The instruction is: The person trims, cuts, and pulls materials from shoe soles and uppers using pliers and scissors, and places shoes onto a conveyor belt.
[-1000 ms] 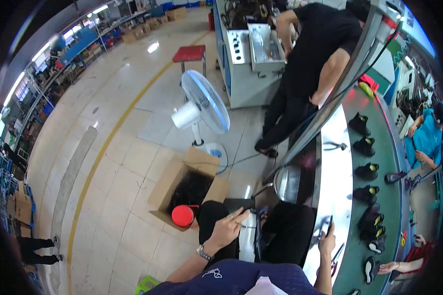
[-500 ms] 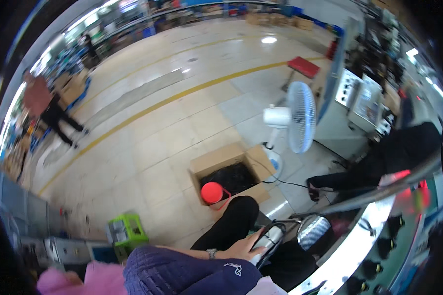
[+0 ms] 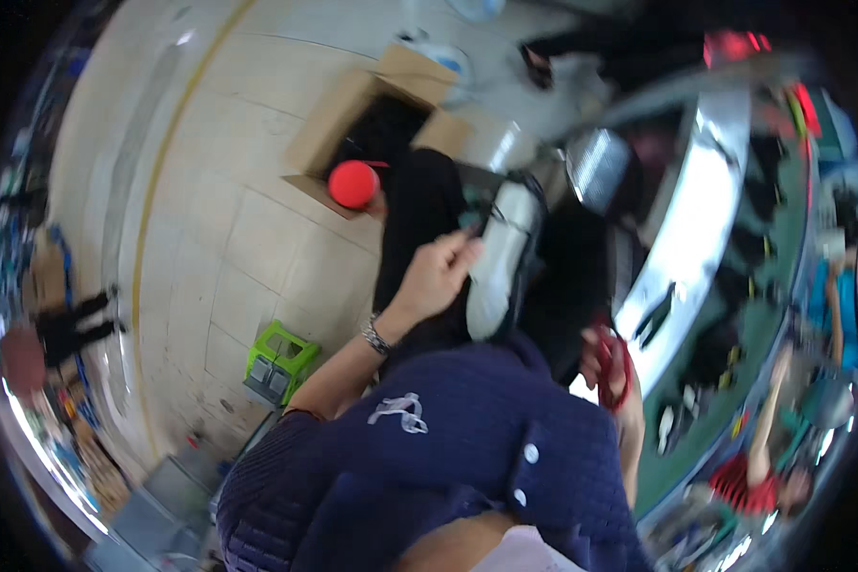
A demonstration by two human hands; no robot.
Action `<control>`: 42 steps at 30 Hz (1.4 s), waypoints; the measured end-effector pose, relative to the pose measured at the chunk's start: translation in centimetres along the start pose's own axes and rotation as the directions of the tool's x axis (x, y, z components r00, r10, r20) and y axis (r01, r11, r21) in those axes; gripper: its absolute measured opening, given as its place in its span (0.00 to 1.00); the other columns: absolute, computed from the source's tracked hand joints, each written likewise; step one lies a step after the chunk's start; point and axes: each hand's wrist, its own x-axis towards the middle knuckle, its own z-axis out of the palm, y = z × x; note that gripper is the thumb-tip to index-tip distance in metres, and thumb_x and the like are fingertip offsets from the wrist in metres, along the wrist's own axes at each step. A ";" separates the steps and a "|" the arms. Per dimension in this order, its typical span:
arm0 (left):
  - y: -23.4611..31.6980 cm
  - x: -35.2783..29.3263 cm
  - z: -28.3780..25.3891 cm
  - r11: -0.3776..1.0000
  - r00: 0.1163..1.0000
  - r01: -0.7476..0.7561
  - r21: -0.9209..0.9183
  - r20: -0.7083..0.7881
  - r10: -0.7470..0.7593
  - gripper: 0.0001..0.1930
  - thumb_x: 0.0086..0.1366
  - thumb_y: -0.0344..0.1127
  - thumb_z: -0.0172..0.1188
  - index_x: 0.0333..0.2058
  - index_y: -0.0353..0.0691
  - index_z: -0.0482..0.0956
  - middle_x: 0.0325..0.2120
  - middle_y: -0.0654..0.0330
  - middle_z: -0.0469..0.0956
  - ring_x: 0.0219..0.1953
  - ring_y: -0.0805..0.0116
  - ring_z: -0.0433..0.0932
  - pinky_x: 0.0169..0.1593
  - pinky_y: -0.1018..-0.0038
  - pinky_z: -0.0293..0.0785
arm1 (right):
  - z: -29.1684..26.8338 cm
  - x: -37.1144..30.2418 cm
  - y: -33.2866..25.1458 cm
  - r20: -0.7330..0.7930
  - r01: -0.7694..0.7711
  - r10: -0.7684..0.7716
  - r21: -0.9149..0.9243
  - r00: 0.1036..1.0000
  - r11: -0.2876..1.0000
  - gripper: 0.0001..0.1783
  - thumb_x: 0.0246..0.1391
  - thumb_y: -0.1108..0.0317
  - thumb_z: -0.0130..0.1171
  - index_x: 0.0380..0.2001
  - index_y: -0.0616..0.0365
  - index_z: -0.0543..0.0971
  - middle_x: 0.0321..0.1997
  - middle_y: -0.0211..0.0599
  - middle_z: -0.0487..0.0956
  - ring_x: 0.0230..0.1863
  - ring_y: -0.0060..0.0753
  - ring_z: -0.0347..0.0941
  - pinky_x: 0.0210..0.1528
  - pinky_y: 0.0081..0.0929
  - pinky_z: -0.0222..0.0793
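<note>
My left hand (image 3: 439, 274) has its fingers curled together against the near side of a long pale-grey object (image 3: 499, 262) with a dark rim and a thin dark band across it. The object lies over my lap; what the fingertips pinch, if anything, is hidden. On the right, my right hand (image 3: 602, 367) is closed round red looped handles, which look like scissors (image 3: 617, 370); their blades are hard to make out in the blur. The hand is beside the edge of the white work surface (image 3: 693, 224).
An open cardboard box (image 3: 319, 129) with black contents stands ahead left, a red round thing (image 3: 354, 184) at its corner. A green stool (image 3: 281, 355) is at left. Dark parts (image 3: 710, 353) lie along the green conveyor (image 3: 672, 458); co-workers sit beyond it.
My view has swung down and turned. The left hand now shows beside the pale object rather than over it, and my right hand with the red handles has come into view.
</note>
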 end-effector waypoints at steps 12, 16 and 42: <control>-2.1 -1.0 5.6 0.981 0.968 -0.196 0.003 -0.157 0.194 0.25 0.68 0.42 0.46 0.56 0.26 0.63 0.51 0.39 0.69 0.54 0.47 0.70 0.57 0.65 0.63 | 7.7 2.4 1.2 0.060 -0.135 0.139 -0.060 0.989 0.989 0.31 0.58 0.35 0.43 0.25 0.55 0.71 0.18 0.23 0.64 0.20 0.18 0.58 0.24 0.18 0.52; -2.2 -0.3 5.4 0.975 0.967 -0.219 0.031 -0.123 0.221 0.27 0.68 0.42 0.47 0.57 0.25 0.61 0.53 0.39 0.67 0.57 0.47 0.66 0.59 0.65 0.61 | 7.7 2.6 0.7 -0.035 -0.140 0.136 -0.205 0.990 0.969 0.28 0.59 0.41 0.46 0.22 0.55 0.70 0.18 0.23 0.64 0.21 0.17 0.58 0.23 0.21 0.52; 10.0 1.8 -6.1 0.681 0.294 -0.541 0.493 -0.648 0.702 0.05 0.57 0.20 0.57 0.33 0.30 0.79 0.35 0.51 0.77 0.37 0.60 0.77 0.42 0.70 0.73 | -14.1 -3.2 19.2 -0.815 -0.628 -0.557 -0.519 0.159 0.580 0.27 0.47 0.51 0.61 0.41 0.66 0.78 0.42 0.59 0.76 0.41 0.55 0.74 0.43 0.45 0.70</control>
